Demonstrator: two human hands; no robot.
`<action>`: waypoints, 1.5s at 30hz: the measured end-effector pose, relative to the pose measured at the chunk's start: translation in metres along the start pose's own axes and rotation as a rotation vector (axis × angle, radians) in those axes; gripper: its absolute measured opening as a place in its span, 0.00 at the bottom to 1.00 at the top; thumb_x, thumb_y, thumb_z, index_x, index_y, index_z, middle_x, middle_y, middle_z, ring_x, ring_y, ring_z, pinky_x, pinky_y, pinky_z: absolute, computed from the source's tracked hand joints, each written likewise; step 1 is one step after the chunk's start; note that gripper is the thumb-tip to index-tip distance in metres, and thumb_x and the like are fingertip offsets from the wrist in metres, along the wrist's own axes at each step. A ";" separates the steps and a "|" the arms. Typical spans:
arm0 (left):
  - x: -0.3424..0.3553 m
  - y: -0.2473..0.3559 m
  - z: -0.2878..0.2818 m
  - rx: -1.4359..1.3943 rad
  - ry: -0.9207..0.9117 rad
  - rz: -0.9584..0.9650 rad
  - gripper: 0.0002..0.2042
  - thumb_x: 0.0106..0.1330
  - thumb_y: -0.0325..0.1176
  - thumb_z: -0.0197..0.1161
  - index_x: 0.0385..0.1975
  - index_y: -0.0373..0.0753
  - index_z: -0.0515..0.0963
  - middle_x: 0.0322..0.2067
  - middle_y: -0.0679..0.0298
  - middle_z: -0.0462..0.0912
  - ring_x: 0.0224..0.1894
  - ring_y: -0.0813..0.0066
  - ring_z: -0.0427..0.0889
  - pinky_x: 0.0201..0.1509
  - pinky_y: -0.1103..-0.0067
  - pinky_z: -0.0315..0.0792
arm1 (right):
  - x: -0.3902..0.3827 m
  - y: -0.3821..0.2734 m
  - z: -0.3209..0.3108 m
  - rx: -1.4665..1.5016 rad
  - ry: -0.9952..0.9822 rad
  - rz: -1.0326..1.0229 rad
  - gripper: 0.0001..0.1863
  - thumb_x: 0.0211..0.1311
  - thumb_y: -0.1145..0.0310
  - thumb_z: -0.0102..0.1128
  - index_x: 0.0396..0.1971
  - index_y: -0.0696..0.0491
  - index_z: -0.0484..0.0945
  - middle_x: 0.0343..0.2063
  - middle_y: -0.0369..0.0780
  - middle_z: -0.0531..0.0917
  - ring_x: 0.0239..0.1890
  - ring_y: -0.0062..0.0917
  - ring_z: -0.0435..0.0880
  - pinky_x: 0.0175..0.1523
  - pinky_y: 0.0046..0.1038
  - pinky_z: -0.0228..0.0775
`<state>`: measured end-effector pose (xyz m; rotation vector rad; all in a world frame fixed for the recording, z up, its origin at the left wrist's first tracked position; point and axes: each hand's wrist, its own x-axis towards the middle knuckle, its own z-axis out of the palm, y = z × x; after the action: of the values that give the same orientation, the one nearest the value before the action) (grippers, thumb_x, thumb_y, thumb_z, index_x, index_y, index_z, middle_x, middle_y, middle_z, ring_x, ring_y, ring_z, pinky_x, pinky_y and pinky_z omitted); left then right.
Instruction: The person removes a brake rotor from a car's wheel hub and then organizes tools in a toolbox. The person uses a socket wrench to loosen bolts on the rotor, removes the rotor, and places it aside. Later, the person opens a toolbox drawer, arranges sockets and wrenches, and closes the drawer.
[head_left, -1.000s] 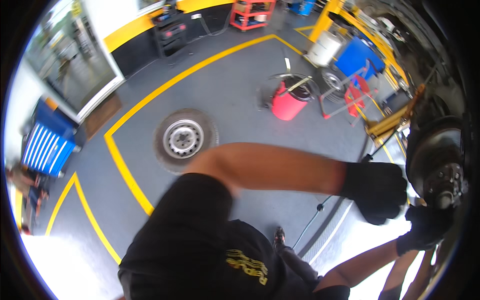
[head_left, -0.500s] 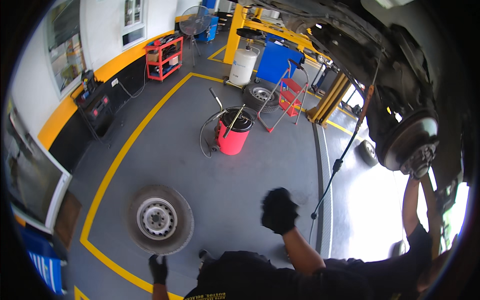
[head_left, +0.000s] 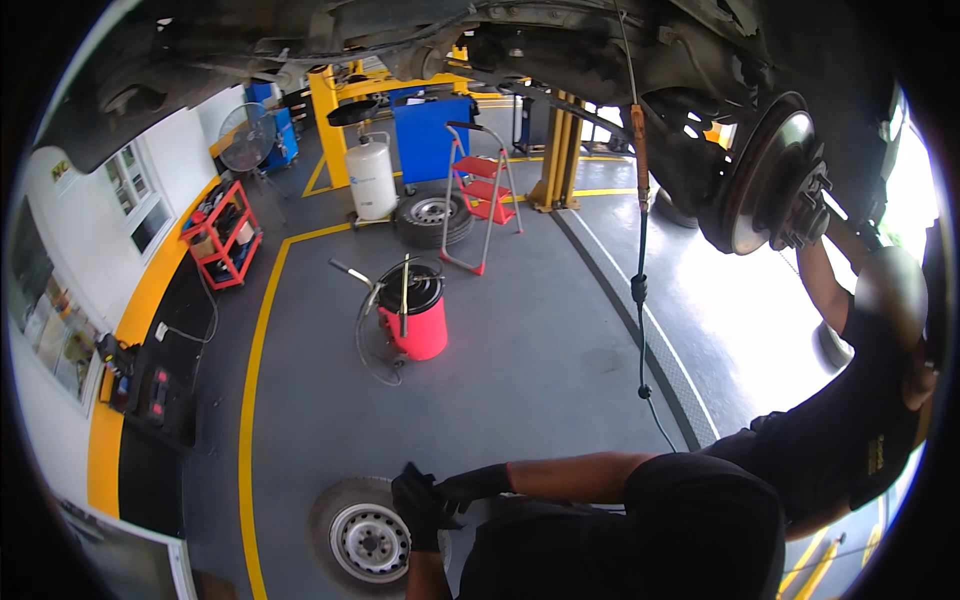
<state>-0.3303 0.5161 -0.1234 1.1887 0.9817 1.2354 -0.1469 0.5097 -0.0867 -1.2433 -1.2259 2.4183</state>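
Observation:
My left hand (head_left: 416, 508) and my right hand (head_left: 472, 487), both in black gloves, meet low in the head view. The right hand reaches across from the right, its fingers closed against the glove on the left hand. Where black overlaps black, the left fingers are hard to make out. Just below and behind them a wheel (head_left: 370, 543), a tire on a silver steel rim, lies flat on the grey floor, partly covered by my left hand and forearm.
Overhead is a raised vehicle with a brake disc (head_left: 770, 185); a co-worker (head_left: 840, 400) reaches to its hub. An orange-and-black cable (head_left: 640, 285) hangs down. Further off stand a red drum (head_left: 425, 330) with a hose, a red step ladder (head_left: 485, 190), another wheel (head_left: 432, 215) and a red cart (head_left: 225, 240).
My hands, apart before with the left near the tire and the right raised, have come together. The view has shifted, showing more of the vehicle overhead and the co-worker.

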 end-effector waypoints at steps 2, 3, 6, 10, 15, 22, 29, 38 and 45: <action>0.037 -0.019 0.017 -0.310 -0.137 -0.109 0.18 0.87 0.49 0.51 0.53 0.39 0.79 0.43 0.65 0.83 0.43 0.72 0.82 0.47 0.72 0.78 | -0.019 0.001 -0.028 -0.112 0.188 -0.110 0.31 0.89 0.47 0.40 0.76 0.53 0.69 0.70 0.41 0.78 0.69 0.31 0.78 0.72 0.36 0.71; 0.061 -0.025 0.027 -0.623 -0.305 -0.080 0.18 0.87 0.48 0.49 0.55 0.41 0.79 0.44 0.67 0.83 0.43 0.73 0.81 0.47 0.72 0.77 | -0.025 -0.001 -0.043 -0.174 0.269 -0.168 0.32 0.89 0.45 0.40 0.77 0.53 0.68 0.71 0.41 0.77 0.70 0.34 0.78 0.73 0.38 0.71; 0.116 -0.042 0.065 -1.196 -0.565 -0.144 0.18 0.87 0.47 0.47 0.59 0.42 0.78 0.46 0.69 0.81 0.44 0.74 0.80 0.48 0.74 0.78 | -0.029 -0.014 -0.085 -0.690 0.879 -0.273 0.32 0.86 0.44 0.45 0.74 0.53 0.70 0.64 0.50 0.80 0.62 0.46 0.83 0.64 0.46 0.76; 0.154 -0.062 0.137 -0.557 -0.269 -0.312 0.17 0.86 0.45 0.52 0.58 0.39 0.77 0.46 0.65 0.81 0.46 0.74 0.82 0.52 0.72 0.80 | -0.026 -0.043 -0.137 -0.681 1.092 -0.322 0.38 0.72 0.46 0.64 0.73 0.55 0.68 0.63 0.57 0.80 0.57 0.56 0.86 0.62 0.51 0.78; 0.205 -0.070 0.170 0.911 -0.334 0.509 0.21 0.77 0.42 0.65 0.62 0.36 0.74 0.47 0.55 0.81 0.47 0.56 0.84 0.50 0.64 0.82 | -0.021 -0.055 -0.190 -0.989 1.003 -0.129 0.44 0.55 0.49 0.77 0.69 0.54 0.71 0.51 0.55 0.86 0.50 0.52 0.88 0.53 0.48 0.82; 0.271 -0.107 0.162 1.146 -0.618 0.751 0.26 0.67 0.47 0.71 0.61 0.43 0.76 0.45 0.53 0.81 0.45 0.49 0.86 0.42 0.57 0.82 | -0.015 -0.046 -0.263 -0.887 0.911 -0.213 0.32 0.64 0.48 0.72 0.62 0.51 0.78 0.42 0.50 0.89 0.44 0.49 0.89 0.51 0.46 0.83; 0.309 -0.138 0.072 0.817 -0.642 0.143 0.21 0.66 0.47 0.72 0.53 0.44 0.78 0.40 0.50 0.82 0.44 0.44 0.86 0.47 0.55 0.82 | -0.018 -0.012 -0.295 -0.755 0.897 -0.075 0.27 0.76 0.42 0.60 0.55 0.52 0.84 0.48 0.51 0.90 0.51 0.52 0.88 0.58 0.47 0.80; 0.327 -0.168 0.043 0.931 -0.588 -0.192 0.17 0.72 0.46 0.68 0.52 0.43 0.79 0.41 0.54 0.83 0.44 0.51 0.86 0.49 0.58 0.82 | -0.037 0.282 -0.279 -0.016 1.223 0.656 0.35 0.79 0.40 0.49 0.48 0.60 0.89 0.54 0.55 0.89 0.61 0.52 0.86 0.69 0.49 0.73; 0.359 -0.183 0.039 0.808 -0.515 -0.301 0.15 0.75 0.45 0.64 0.51 0.42 0.79 0.42 0.57 0.84 0.44 0.57 0.85 0.51 0.61 0.83 | -0.032 0.365 -0.174 0.689 1.103 0.794 0.33 0.75 0.39 0.52 0.57 0.54 0.87 0.40 0.49 0.92 0.45 0.45 0.92 0.58 0.48 0.83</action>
<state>-0.2232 0.8768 -0.2734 1.7742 1.2334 0.2291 0.0797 0.3605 -0.3889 -2.4435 0.4274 1.5766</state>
